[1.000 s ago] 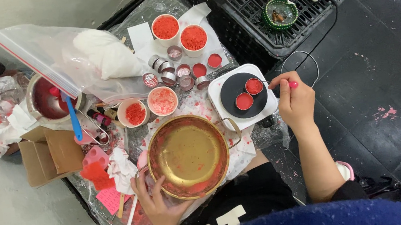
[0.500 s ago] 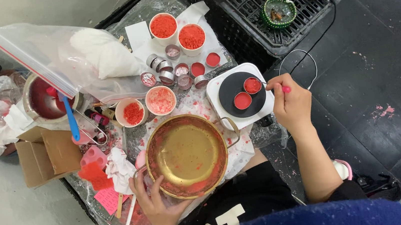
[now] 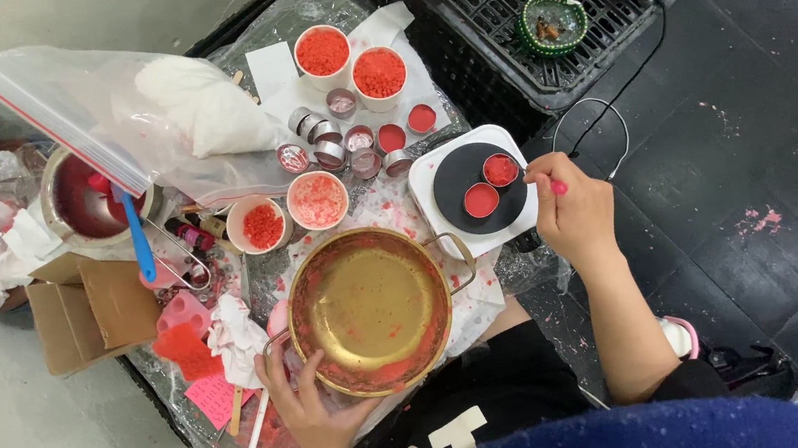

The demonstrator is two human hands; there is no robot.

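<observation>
My work surface (image 3: 295, 16) is wrapped in crinkled clear plastic, and everything here sits relative to the brass pan (image 3: 372, 309) in front of me. That pan is round, shallow and golden, smeared red around its rim, with looped handles on either side. My left hand (image 3: 306, 405) grips its near-left rim, thumb over the edge. Up and left of the pan slumps a big clear zip bag (image 3: 122, 120) with soft white lumps inside. Just right of the pan lies a white square hot plate (image 3: 472, 191) with a flat black disc, carrying two small round tins (image 3: 490, 186) of glossy red liquid. My right hand (image 3: 573, 214) hovers at the plate's right edge, fingers pinched shut on a thin stick (image 3: 542, 181) with a pink end, reaching toward the far tin. Beyond the pan stand two white paper cups (image 3: 350, 59) of grainy red flakes. The dark floor (image 3: 767, 112) to the plate's right is open, speckled pink.
</observation>
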